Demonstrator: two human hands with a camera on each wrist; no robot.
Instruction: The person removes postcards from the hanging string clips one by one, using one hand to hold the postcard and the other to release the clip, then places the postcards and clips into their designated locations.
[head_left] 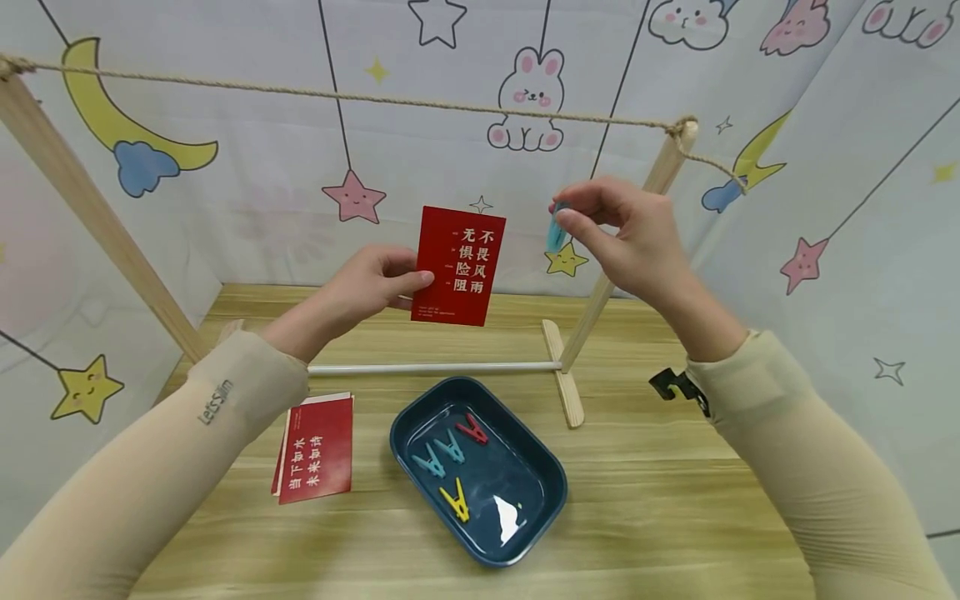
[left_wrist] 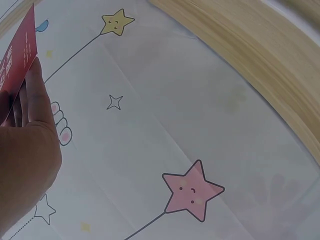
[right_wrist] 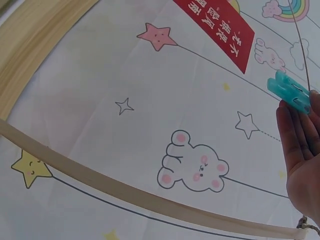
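My left hand [head_left: 382, 279] pinches a red card [head_left: 459, 267] with white Chinese characters at its left edge, thumb in front. The card is upright, below the twine, and also shows as a red card [left_wrist: 20, 55] in the left wrist view. To its right, my right hand [head_left: 626, 233] pinches a light-blue clothespin [head_left: 557, 229] between thumb and fingers. The right wrist view shows this clothespin [right_wrist: 290, 91] at the fingertips, apart from the card. A twine line [head_left: 420, 103] runs above both hands between wooden posts.
A dark blue tray [head_left: 517, 417] on the table holds several clothespins, among them a yellow clothespin [head_left: 456, 500] and a red clothespin [head_left: 472, 428]. Left of it lie stacked red cards [head_left: 326, 446]. A white rod [head_left: 435, 367] joins the stand's base near the right post [head_left: 588, 321].
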